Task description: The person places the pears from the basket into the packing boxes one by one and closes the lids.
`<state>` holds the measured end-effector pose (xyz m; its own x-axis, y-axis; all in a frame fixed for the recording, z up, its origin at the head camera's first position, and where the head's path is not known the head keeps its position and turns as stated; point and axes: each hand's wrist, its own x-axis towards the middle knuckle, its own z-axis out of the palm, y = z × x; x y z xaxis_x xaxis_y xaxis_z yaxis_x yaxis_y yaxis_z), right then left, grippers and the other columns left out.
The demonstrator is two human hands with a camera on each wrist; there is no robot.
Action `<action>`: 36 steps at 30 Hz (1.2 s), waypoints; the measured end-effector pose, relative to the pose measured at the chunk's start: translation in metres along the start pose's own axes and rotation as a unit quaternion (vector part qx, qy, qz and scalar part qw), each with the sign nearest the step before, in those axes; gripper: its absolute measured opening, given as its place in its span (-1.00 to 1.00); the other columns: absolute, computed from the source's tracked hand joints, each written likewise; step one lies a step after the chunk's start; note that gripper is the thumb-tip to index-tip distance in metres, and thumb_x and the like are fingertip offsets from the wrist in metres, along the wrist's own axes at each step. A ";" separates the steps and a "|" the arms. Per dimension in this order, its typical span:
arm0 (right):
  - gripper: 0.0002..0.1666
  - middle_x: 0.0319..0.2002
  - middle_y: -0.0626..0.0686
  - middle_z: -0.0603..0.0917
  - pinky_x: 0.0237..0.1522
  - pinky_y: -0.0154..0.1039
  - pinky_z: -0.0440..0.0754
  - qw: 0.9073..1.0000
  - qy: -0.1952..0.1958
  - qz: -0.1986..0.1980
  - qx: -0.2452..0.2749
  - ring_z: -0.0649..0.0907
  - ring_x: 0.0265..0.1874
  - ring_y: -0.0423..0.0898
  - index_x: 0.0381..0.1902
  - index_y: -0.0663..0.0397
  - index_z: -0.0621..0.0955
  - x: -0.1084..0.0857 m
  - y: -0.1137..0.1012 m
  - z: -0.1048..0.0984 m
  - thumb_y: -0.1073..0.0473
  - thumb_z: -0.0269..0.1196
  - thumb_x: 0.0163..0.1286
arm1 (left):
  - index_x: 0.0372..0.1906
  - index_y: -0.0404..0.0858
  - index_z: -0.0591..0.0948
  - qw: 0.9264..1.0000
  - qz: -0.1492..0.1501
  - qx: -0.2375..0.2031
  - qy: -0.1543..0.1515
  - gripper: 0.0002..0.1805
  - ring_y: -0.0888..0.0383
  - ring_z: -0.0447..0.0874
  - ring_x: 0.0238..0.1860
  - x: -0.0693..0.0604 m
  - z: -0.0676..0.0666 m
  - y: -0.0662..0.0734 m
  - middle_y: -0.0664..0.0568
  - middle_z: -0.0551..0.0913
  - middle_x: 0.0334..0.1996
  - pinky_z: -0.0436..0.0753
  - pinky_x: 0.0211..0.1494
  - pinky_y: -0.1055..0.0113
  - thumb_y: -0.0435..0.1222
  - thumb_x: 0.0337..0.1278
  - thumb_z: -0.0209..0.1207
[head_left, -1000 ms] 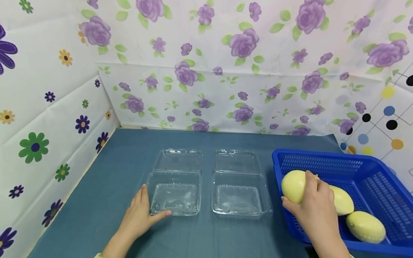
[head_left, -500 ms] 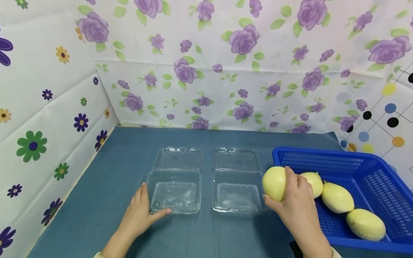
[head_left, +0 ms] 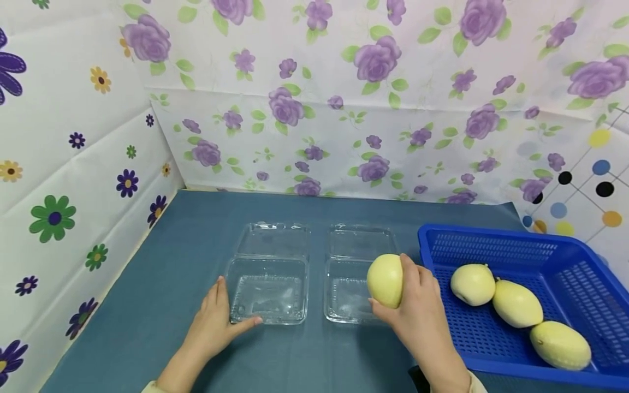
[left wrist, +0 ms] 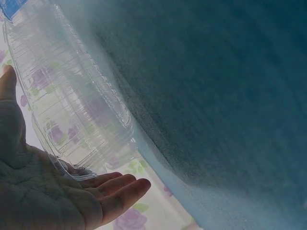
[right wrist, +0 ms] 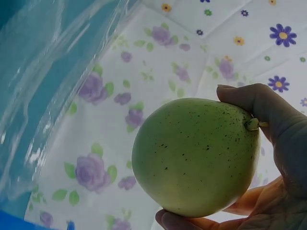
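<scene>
My right hand [head_left: 421,316] grips a round pale yellow melon [head_left: 385,280] above the right clear plastic container [head_left: 344,316], partly hiding its tray. In the right wrist view the speckled melon [right wrist: 194,155] sits between the thumb and fingers of the hand [right wrist: 283,158], its stem toward the palm. With straight fingers and thumb spread, my left hand [head_left: 210,330] rests at the near left corner of the left clear container [head_left: 267,295]. The left wrist view has that hand [left wrist: 53,187] beside the container's wall [left wrist: 72,96]. Both containers have their lids folded back.
A blue perforated basket [head_left: 496,233] at the right holds three more pale yellow melons [head_left: 473,284]. Blue-green cloth [head_left: 304,360] covers the table. Flower-printed sheets [head_left: 334,136] stand behind and at the left, and a dotted one at the right. A small dark object [head_left: 417,379] lies near my right wrist.
My right hand has carried the melon leftward, out of the basket area and over the right container. The left hand has stayed at the left container.
</scene>
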<state>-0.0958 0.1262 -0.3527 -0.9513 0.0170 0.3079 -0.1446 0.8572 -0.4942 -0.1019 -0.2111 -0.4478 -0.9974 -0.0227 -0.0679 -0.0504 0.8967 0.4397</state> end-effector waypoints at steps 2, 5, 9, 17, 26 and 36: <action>0.08 0.04 0.43 0.44 -0.18 0.26 0.53 1.000 -0.003 -0.001 0.006 0.47 -0.02 0.35 0.31 0.31 0.29 0.000 -0.003 0.004 0.10 0.54 -0.14 | 0.41 -0.61 -0.11 1.000 0.000 0.001 0.001 0.40 -0.50 0.01 0.34 0.000 0.000 0.001 -0.55 -0.03 0.38 0.27 0.19 -0.37 0.37 -0.18 0.22; 0.08 0.04 0.42 0.44 -0.17 0.23 0.55 1.000 -0.003 -0.003 0.009 0.47 -0.02 0.33 0.30 0.31 0.30 0.001 -0.007 0.011 0.10 0.55 -0.16 | 0.41 -0.61 -0.10 1.000 -0.001 0.001 0.002 0.39 -0.50 0.02 0.34 0.000 -0.001 0.001 -0.55 -0.02 0.38 0.28 0.19 -0.37 0.36 -0.18 0.23; 0.09 0.04 0.41 0.46 -0.17 0.22 0.57 1.000 -0.004 -0.004 0.009 0.48 -0.02 0.31 0.29 0.30 0.31 0.002 -0.011 0.018 0.09 0.56 -0.19 | 0.41 -0.61 -0.10 1.000 -0.004 -0.001 -0.001 0.38 -0.50 0.03 0.34 0.000 -0.001 0.002 -0.54 -0.02 0.38 0.28 0.19 -0.37 0.34 -0.17 0.24; 0.10 0.01 0.39 0.48 -0.22 0.18 0.59 1.000 -0.007 -0.013 0.018 0.50 -0.07 0.27 0.28 0.27 0.33 0.003 -0.022 0.031 0.06 0.58 -0.20 | 0.42 -0.59 -0.11 1.000 -0.008 -0.002 -0.004 0.41 -0.49 0.02 0.34 0.000 -0.001 0.000 -0.53 -0.03 0.39 0.29 0.18 -0.37 0.40 -0.20 0.20; 0.10 -0.01 0.35 0.49 -0.21 0.14 0.59 0.999 -0.015 -0.024 0.035 0.50 -0.09 0.22 0.28 0.26 0.34 0.002 -0.036 0.050 0.07 0.59 -0.22 | 0.43 -0.57 -0.16 1.000 -0.019 -0.014 -0.018 0.40 -0.49 -0.02 0.35 0.001 -0.002 0.000 -0.54 -0.05 0.39 0.27 0.21 -0.36 0.35 -0.18 0.23; 0.07 -0.06 0.32 0.49 -0.27 0.09 0.61 0.998 -0.018 -0.036 0.043 0.52 -0.11 0.20 0.24 0.25 0.36 0.002 -0.045 0.068 0.09 0.60 -0.24 | 0.43 -0.57 -0.17 0.999 -0.021 -0.026 -0.023 0.41 -0.48 -0.06 0.37 0.001 -0.001 0.001 -0.53 -0.07 0.40 0.22 0.25 -0.35 0.35 -0.19 0.23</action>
<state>-0.1091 0.0525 -0.3848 -0.9469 -0.0625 0.3153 -0.2332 0.8087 -0.5400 -0.1030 -0.2107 -0.4469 -0.9910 -0.0390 -0.1281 -0.0965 0.8714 0.4810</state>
